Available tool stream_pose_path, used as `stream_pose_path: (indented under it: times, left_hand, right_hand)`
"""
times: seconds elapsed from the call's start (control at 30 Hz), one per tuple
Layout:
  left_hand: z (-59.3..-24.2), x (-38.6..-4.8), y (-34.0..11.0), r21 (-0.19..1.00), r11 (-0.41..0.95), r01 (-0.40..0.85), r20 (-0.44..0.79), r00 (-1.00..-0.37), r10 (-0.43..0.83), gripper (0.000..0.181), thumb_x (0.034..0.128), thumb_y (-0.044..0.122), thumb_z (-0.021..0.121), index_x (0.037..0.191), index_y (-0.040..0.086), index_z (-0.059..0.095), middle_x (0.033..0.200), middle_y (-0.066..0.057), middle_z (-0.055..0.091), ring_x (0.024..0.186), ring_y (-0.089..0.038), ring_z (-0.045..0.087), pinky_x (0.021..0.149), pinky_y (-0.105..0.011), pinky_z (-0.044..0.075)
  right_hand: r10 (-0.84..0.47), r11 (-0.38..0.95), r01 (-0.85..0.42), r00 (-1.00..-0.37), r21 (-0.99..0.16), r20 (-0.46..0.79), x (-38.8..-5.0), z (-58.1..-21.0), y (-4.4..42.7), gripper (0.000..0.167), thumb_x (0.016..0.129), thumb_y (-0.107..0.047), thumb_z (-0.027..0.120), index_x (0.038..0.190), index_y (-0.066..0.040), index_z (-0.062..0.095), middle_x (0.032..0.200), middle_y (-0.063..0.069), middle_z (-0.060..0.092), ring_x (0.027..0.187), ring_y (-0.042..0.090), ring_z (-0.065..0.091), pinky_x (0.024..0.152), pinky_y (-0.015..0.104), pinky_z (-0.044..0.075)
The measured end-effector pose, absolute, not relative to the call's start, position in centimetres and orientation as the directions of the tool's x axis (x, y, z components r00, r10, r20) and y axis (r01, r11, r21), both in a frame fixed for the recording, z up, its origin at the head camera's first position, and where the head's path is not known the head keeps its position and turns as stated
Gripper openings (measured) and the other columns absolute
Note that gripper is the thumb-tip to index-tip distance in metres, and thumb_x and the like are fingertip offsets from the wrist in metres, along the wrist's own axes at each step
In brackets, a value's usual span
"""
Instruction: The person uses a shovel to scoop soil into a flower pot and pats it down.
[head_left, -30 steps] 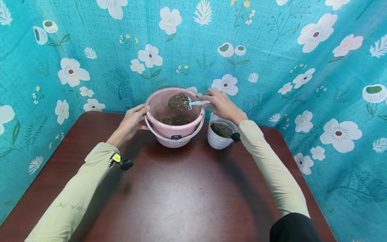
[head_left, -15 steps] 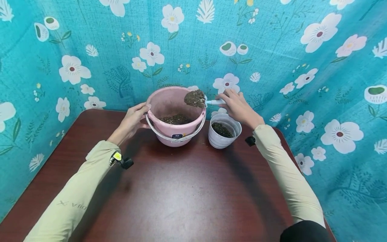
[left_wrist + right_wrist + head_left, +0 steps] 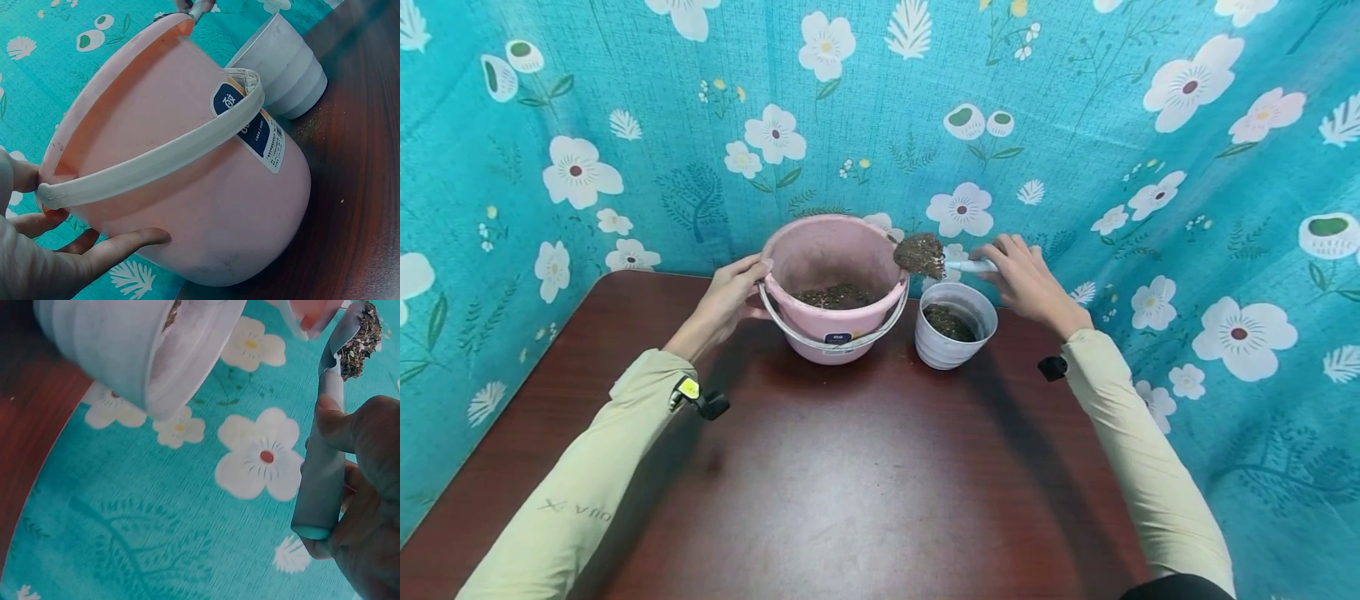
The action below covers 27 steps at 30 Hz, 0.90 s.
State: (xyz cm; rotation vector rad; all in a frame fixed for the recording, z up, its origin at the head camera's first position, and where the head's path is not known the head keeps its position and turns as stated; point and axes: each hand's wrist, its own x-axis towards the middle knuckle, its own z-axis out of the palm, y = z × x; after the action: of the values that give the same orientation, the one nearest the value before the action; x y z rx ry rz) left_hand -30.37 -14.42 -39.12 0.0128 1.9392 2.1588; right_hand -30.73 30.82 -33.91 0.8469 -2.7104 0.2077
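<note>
The small scoop (image 3: 974,266) is up in the air, close to the edge of the pink bucket (image 3: 831,320) and the white pot (image 3: 934,346). It carries a big lump of dirt (image 3: 921,255) that is not tipped out yet. The right hand (image 3: 1024,277) holds the scoop by its handle. The pot, just beside the bucket, has some dirt inside but is not full, so the job looks partly done. More dirt is left in the bucket. The left hand (image 3: 727,296) grips the bucket near its rim. Bucket and pot stand on a brown table (image 3: 850,475).
</note>
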Motion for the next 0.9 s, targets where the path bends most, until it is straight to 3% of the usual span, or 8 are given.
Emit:
stream_pose_path:
  times: [0.47, 0.67, 0.9]
  left_hand:
    - [-39.2, -30.4, -14.4, 0.98, -0.097, -0.172, -0.154, -0.972, 0.177, 0.059, 0.1099, 0.03, 0.052, 0.162, 0.007, 0.038, 0.153, -0.019, 0.04, 0.135, -0.035, 0.048, 0.074, -0.034, 0.065]
    - [-39.1, -30.4, -14.3, 0.981, -0.091, -0.171, -0.153, -0.973, 0.175, 0.059, 0.11, 0.03, 0.052, 0.162, 0.007, 0.038, 0.154, -0.02, 0.039, 0.132, -0.033, 0.05, 0.072, -0.033, 0.065]
    - [-39.2, -30.4, -14.4, 0.98, -0.092, -0.177, -0.159, -0.971, 0.178, 0.06, 0.11, 0.031, 0.052, 0.163, 0.008, 0.037, 0.155, -0.019, 0.039, 0.135, -0.034, 0.048, 0.074, -0.033, 0.065]
  right_hand:
    - [-0.451, 0.861, -0.499, -0.837, -0.094, 0.311, -29.5, -36.1, 35.1, 0.024, 0.104, -0.006, 0.064, 0.128, -0.007, 0.063, 0.115, 0.017, 0.055, 0.101, 0.036, 0.041, 0.078, 0.05, 0.026]
    - [-0.476, 0.851, -0.522, -0.813, -0.056, 0.336, -29.1, -36.8, 36.7, 0.029, 0.101, -0.001, 0.067, 0.129, -0.005, 0.068, 0.111, 0.017, 0.054, 0.096, 0.034, 0.038, 0.078, 0.049, 0.021]
    - [-0.505, 0.843, -0.536, -0.76, 0.046, 0.409, -29.0, -37.6, 37.3, 0.031, 0.095, 0.005, 0.071, 0.124, -0.005, 0.073, 0.11, 0.019, 0.055, 0.099, 0.038, 0.042, 0.083, 0.059, 0.029]
